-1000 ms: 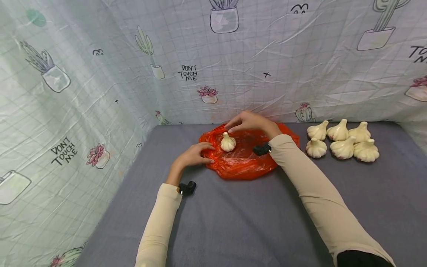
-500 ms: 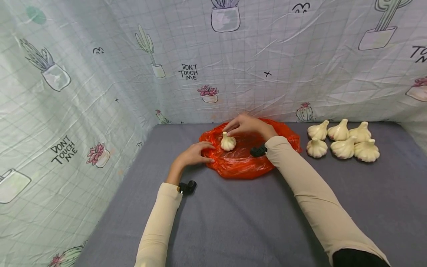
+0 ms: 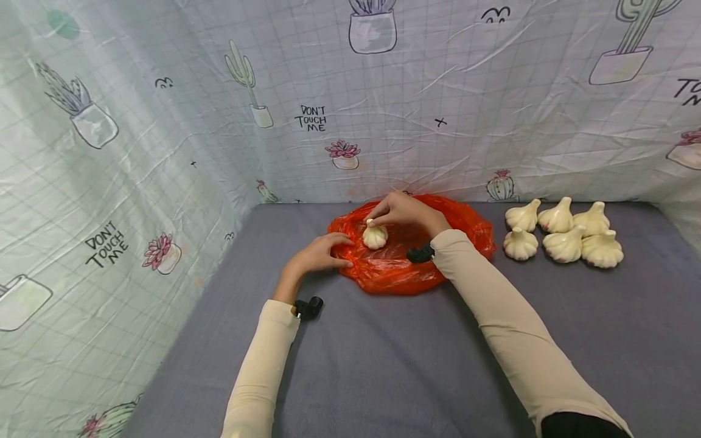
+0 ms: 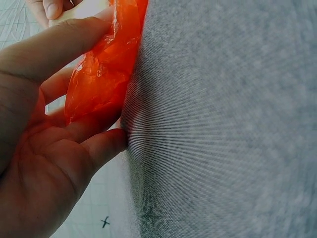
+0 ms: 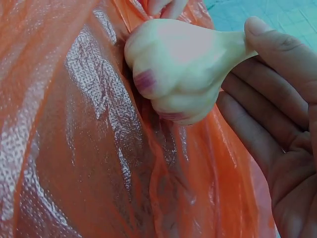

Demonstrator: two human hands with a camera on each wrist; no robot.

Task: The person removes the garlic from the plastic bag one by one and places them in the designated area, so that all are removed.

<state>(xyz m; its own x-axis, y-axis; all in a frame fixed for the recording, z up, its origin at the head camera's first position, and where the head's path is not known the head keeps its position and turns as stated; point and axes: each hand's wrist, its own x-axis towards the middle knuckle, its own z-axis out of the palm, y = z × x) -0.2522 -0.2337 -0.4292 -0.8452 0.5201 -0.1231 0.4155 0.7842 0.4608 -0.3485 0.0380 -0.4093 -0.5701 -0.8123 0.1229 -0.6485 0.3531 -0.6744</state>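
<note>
A red plastic bag point(image 3: 394, 277) lies spread on the grey cloth. One garlic bulb point(image 5: 178, 69), pale with purple patches, sits against its film near the left side. My right hand point(image 3: 405, 211) pinches the bulb's stem between thumb and fingers, as the right wrist view shows. At the bag's left edge is my left hand point(image 3: 317, 252). Seen from the left wrist, the thumb point(image 4: 64, 44) lies over the red film and the other fingers are behind and below it, holding the edge between them.
Several more garlic bulbs point(image 3: 561, 243) stand in two rows to the right of the bag. A grey cloth point(image 3: 383, 365) covers the table. Behind and to the left hangs a cactus-print curtain point(image 3: 416, 85).
My right hand has come down and left onto the bulb's stem, and its fingers now pinch it. The left hand stays at the bag's edge.
</note>
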